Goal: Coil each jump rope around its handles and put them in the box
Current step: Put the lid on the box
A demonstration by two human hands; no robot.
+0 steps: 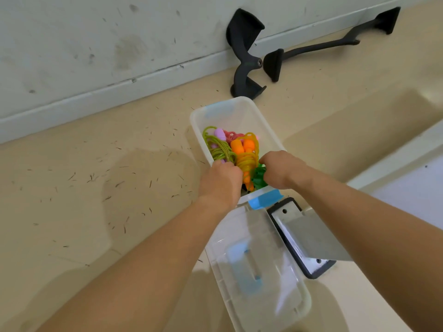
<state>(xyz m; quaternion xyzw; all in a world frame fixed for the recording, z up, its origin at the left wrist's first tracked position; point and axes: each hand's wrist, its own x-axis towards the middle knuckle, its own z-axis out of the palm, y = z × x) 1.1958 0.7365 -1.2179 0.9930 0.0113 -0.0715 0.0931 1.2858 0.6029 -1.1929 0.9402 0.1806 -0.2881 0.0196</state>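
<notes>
A clear plastic box point(260, 121) with blue latches stands on the floor. Inside lie several coiled jump ropes: a green rope with lilac handles point(217, 144), an orange-handled rope with yellow cord point(247, 152), and a pink rope point(233, 135) behind them. My left hand point(221, 179) reaches into the box's near left side, fingers curled down at the green and yellow cords. My right hand point(279, 167) grips a dark green rope bundle point(260, 177) at the near right side of the box. The near end of the box is hidden by both hands.
The box's clear lid point(261, 271) lies on the floor just in front of the box. A grey metal bracket point(304, 233) sits beside the lid. Two black curved parts point(244, 51) lie by the wall. The beige floor is strewn with small dark fibres.
</notes>
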